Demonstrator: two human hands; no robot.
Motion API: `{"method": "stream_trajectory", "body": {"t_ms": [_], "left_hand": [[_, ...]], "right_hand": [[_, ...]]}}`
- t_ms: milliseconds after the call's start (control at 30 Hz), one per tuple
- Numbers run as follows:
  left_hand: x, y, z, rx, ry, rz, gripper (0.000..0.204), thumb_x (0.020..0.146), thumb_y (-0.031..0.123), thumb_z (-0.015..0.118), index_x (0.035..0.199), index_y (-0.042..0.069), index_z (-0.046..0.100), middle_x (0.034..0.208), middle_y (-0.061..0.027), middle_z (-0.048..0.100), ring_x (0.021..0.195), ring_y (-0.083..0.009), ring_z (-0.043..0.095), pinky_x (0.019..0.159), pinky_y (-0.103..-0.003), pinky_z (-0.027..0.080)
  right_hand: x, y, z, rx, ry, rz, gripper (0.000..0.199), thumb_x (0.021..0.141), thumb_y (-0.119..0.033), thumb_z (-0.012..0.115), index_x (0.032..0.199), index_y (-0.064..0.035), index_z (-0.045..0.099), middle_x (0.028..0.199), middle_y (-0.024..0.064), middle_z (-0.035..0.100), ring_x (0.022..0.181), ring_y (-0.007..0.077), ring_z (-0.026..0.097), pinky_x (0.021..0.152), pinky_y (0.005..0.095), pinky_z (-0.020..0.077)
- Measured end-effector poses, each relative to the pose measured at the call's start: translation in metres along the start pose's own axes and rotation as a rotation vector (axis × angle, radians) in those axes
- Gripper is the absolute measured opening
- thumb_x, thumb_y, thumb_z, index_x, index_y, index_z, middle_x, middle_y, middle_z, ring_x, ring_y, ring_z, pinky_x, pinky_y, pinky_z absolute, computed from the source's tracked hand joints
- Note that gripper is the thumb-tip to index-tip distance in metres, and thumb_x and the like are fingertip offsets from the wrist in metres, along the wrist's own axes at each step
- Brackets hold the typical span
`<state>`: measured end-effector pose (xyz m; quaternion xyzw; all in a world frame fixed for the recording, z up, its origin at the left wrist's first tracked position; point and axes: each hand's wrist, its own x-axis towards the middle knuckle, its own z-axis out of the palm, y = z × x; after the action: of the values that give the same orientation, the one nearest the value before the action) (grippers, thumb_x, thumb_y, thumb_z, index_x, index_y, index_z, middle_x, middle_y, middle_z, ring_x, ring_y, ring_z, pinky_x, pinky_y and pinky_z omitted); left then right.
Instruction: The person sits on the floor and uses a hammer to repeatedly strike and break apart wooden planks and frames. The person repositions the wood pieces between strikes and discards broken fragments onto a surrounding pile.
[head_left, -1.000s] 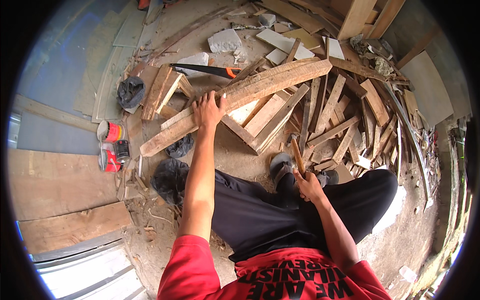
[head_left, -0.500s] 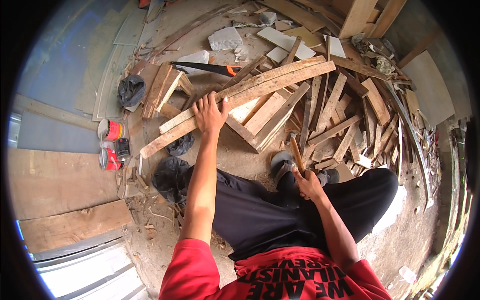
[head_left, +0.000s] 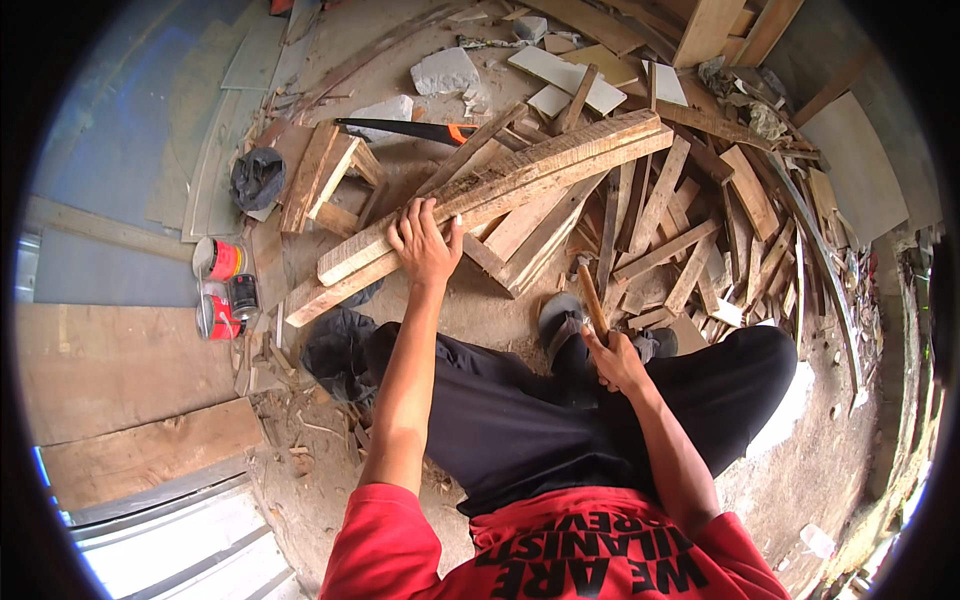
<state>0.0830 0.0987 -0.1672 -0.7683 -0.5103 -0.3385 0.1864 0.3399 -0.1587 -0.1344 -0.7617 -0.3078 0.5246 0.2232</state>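
Observation:
Two long, rough wooden planks (head_left: pixel 500 185) lie together, slanting from lower left to upper right over other lumber. My left hand (head_left: pixel 427 243) grips them near their left end, fingers over the upper plank and thumb against its side. Closed around a wooden handle, my right hand (head_left: pixel 617 362) holds what looks like a hammer (head_left: pixel 593 303) upright above my feet; its head is hard to make out now. Under the planks sits a wooden frame (head_left: pixel 520 270), partly covered by them. A handsaw (head_left: pixel 415 130) with a black blade and orange-marked handle lies just beyond.
Scrap wood (head_left: pixel 690 230) is heaped on the right. A small wooden frame (head_left: pixel 330 180) stands left of the planks, near a black plastic bag (head_left: pixel 258 178) and several paint cans (head_left: pixel 220 258). Pale broken blocks (head_left: pixel 445 72) lie farther back. Another dark bag (head_left: pixel 340 355) rests beside my left leg.
The planks have turned and shifted slightly under my left hand, so more of the upper plank's broad face shows. My left hand moved slightly nearer. The right hand barely moved.

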Motion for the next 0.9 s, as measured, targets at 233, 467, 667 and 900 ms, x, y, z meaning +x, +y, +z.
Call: {"method": "stream_trajectory", "body": {"t_ms": [233, 467, 667, 900], "left_hand": [[-0.004, 0.0, 0.0, -0.038, 0.018, -0.017, 0.051, 0.094, 0.044, 0.057, 0.127, 0.005, 0.056, 0.128, -0.0127, 0.056, 0.12, -0.0301, 0.049, 0.107, -0.048, 0.026], [0.01, -0.003, 0.001, -0.027, 0.0, -0.027, 0.05, 0.092, 0.044, 0.059, 0.124, 0.006, 0.057, 0.125, -0.0118, 0.059, 0.113, -0.0296, 0.053, 0.104, -0.046, 0.029], [0.025, -0.008, 0.001, 0.0, -0.007, -0.022, 0.048, 0.091, 0.043, 0.059, 0.12, 0.005, 0.059, 0.118, -0.0119, 0.063, 0.109, -0.0299, 0.057, 0.103, -0.045, 0.033], [0.033, -0.01, 0.003, 0.024, -0.06, -0.051, 0.047, 0.091, 0.043, 0.059, 0.12, 0.006, 0.06, 0.115, -0.0109, 0.065, 0.109, -0.029, 0.058, 0.102, -0.045, 0.035]], "right_hand": [[-0.019, -0.016, 0.001, -0.011, -0.024, 0.009, 0.059, 0.097, -0.058, 0.057, 0.075, -0.0042, 0.048, 0.055, 0.0021, 0.047, 0.043, 0.0123, 0.049, 0.036, 0.0301, 0.0376], [-0.016, -0.011, 0.0, -0.04, -0.01, -0.001, 0.059, 0.097, -0.058, 0.057, 0.074, -0.0045, 0.048, 0.056, 0.0023, 0.047, 0.044, 0.0122, 0.05, 0.037, 0.03, 0.0394], [-0.013, -0.008, 0.0, -0.029, -0.011, 0.014, 0.059, 0.097, -0.059, 0.057, 0.076, -0.004, 0.05, 0.056, 0.0023, 0.048, 0.045, 0.0123, 0.051, 0.038, 0.0296, 0.0408], [-0.014, -0.011, -0.002, -0.043, -0.019, -0.001, 0.059, 0.097, -0.059, 0.056, 0.077, -0.0038, 0.05, 0.056, 0.0023, 0.049, 0.045, 0.0122, 0.052, 0.038, 0.0292, 0.0413]]}}
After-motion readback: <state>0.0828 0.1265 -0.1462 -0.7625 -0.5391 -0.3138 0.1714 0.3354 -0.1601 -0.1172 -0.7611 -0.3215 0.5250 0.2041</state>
